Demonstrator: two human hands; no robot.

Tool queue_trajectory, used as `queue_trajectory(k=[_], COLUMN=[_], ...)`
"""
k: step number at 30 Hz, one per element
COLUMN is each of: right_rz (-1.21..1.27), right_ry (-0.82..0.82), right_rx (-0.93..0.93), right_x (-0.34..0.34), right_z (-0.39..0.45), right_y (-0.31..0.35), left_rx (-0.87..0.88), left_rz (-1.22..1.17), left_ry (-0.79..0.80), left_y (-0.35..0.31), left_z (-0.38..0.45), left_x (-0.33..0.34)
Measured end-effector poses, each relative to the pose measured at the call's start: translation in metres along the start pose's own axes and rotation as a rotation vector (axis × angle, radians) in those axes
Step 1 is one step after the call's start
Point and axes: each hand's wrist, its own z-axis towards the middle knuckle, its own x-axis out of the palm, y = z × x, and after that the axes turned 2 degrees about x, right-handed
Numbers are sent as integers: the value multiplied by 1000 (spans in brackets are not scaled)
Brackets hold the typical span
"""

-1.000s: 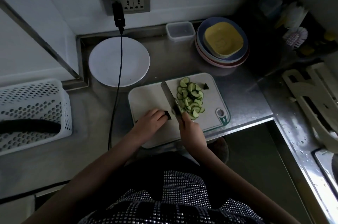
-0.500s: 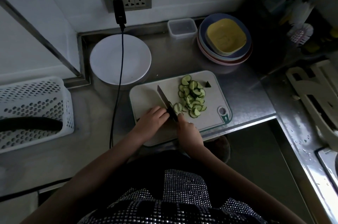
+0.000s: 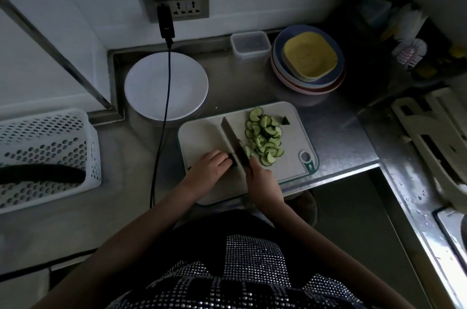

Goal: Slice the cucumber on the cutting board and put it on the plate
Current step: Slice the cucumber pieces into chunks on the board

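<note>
A pale cutting board (image 3: 204,135) lies at the counter's front edge. A heap of half-round cucumber slices (image 3: 264,139) covers its right half, with a dark end piece (image 3: 285,120) beside it. My left hand (image 3: 211,168) pinches a short dark cucumber stub (image 3: 233,158) against the board. My right hand (image 3: 262,180) grips the handle of a knife (image 3: 232,138), whose blade stands on the board right beside the stub. An empty white plate (image 3: 151,86) sits behind the board to the left.
A black cable (image 3: 163,119) hangs from the wall socket across the plate. A white perforated basket (image 3: 48,154) stands at the left. A clear lidded box (image 3: 250,44) and a stack of coloured dishes (image 3: 308,61) sit at the back. A sink area lies right.
The knife rose and came down again beside the stub, adding to the slices. My left hand stayed on the stub. The camera view shifted slightly.
</note>
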Motion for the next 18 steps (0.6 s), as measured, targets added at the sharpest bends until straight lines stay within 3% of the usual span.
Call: queue_trajectory(k=[5, 18], right_rz=[89, -54], right_ry=[-95, 0], right_rx=[-26, -37], right_x=[-7, 9], right_z=[-4, -1], right_y=[3, 5], left_rx=[-5, -6], left_rz=[-33, -54], left_ry=[-18, -40], left_y=[1, -3], left_z=[-1, 1], left_x=[1, -4])
